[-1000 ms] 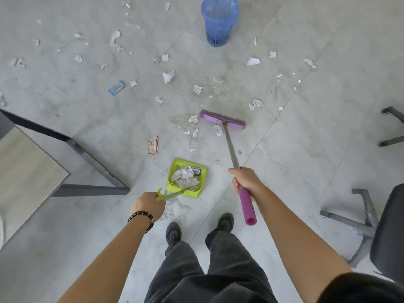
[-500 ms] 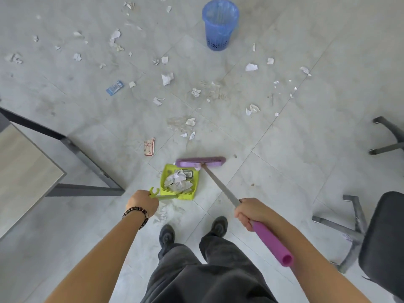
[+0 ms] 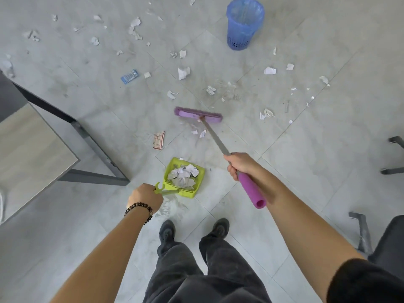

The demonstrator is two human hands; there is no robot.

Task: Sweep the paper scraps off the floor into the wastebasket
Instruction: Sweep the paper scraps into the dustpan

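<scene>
Littered floor (image 3: pixel 284 171); outstretched left hand (image 3: pixel 145 196) tight around dustpan handle (image 3: pixel 168 192), right hand (image 3: pixel 239 165) around broom shaft (image 3: pixel 215 136).

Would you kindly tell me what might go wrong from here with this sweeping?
The dustpan is already heaped with paper, so scraps pulled in by the broom may spill past it. The wastebasket stands well away, so the heap may shed on the carry.
</scene>
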